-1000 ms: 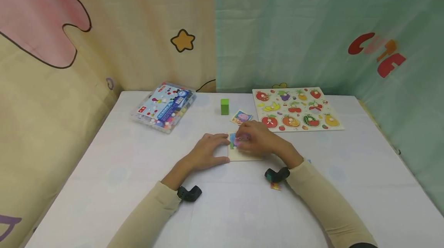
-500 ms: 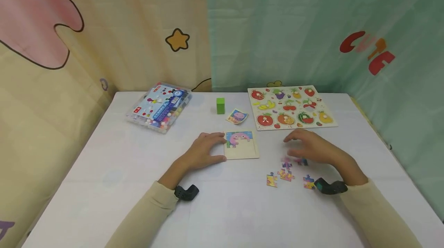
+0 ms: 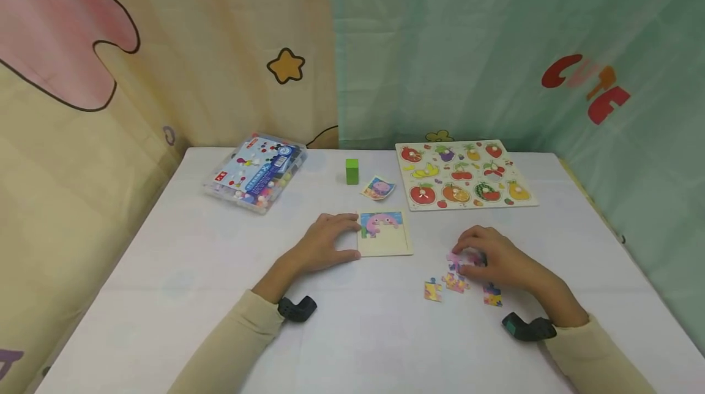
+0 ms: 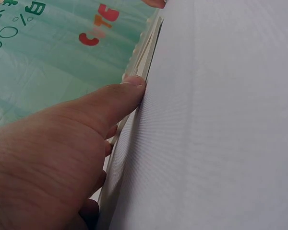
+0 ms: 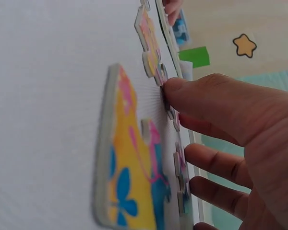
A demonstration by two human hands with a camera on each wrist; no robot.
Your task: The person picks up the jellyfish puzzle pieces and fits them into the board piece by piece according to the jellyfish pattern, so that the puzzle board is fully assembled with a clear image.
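Observation:
A small wooden jigsaw board (image 3: 393, 244) lies mid-table, its upper part filled with a pink cartoon picture and its lower part bare wood. My left hand (image 3: 326, 241) holds its left edge, thumb at the near corner; in the left wrist view the thumb (image 4: 127, 91) presses on the rim. To the right, my right hand (image 3: 496, 259) is down among loose pieces, thumb and index finger on a pink and purple puzzle piece (image 3: 453, 259). The fingers partly hide the pieces behind. Nearer lie a yellow puzzle piece (image 3: 432, 290), a pink-yellow piece (image 3: 456, 282) and a blue-yellow piece (image 3: 492, 295).
Behind the board are a green block (image 3: 352, 172) and a small picture card (image 3: 378, 188). A fruit peg puzzle (image 3: 467, 175) stands at the back right. A clear box of colourful beads (image 3: 256, 172) is at the back left. Curtains border the table.
My right hand has moved from the board to the loose pieces on the right and come down on one. My left hand stays at the board's left edge.

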